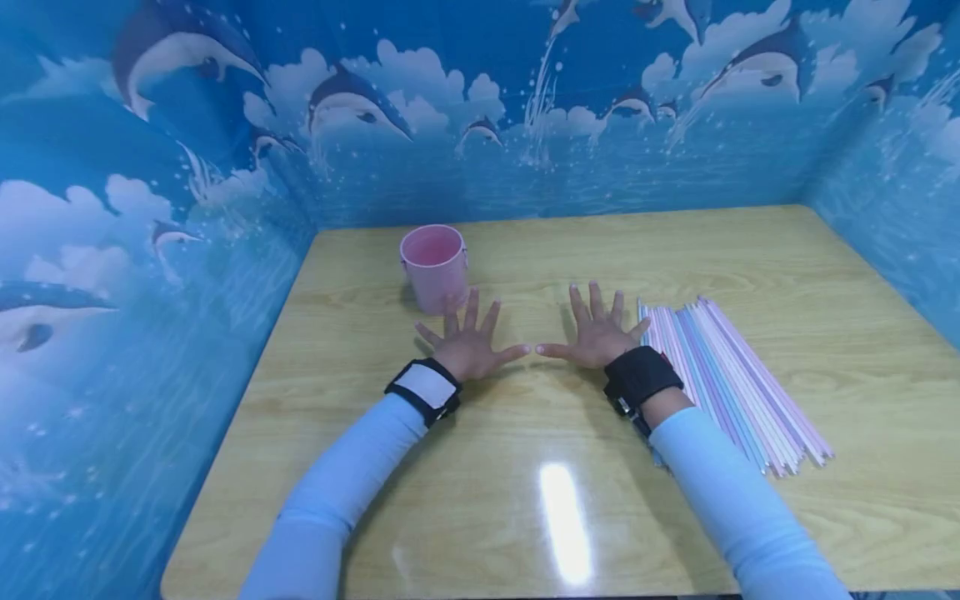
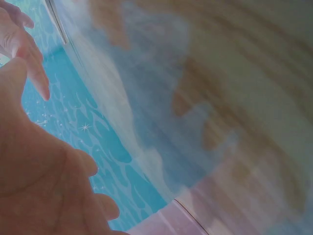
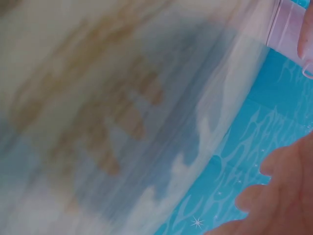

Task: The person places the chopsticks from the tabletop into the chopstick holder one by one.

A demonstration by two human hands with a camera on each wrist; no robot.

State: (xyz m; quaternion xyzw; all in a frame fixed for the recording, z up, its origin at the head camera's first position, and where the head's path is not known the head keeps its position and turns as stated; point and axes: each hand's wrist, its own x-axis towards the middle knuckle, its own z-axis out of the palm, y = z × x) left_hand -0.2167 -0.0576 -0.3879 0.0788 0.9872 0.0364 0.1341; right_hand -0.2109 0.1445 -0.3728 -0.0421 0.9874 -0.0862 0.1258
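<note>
The left hand [image 1: 468, 348] is spread wide, back up, and nothing is held in it. The right hand [image 1: 597, 340] is spread wide in the same way, and nothing is held in it either. Both hands are held over the table [image 1: 465, 517], and their thumbs are pointed at each other, with a tiny gap left between the tips. In the wrist views, blurry fingers can be seen mirrored in the shiny table top.

The pink bucket [image 1: 435, 283] is stood upright just past the left fingertips. Its bottom part is partly covered by those fingers in the head view, so it cannot be told if it is touched. Long thin sticks [image 1: 723, 375], coloured pink, purple, blue and white, are laid side by side next to the right hand. Some of them are hidden by the right wrist and arm.

A black band is worn on each wrist, and a pale patch [image 1: 426, 387] is seen on the left one. The arms are covered by light blue sleeves [image 1: 341, 492]. A bright streak of light [image 1: 564, 521] is shone back by the wood. Around the table, blue cloth [image 1: 450, 183] is hung, printed with dolphins, clouds and sea.
</note>
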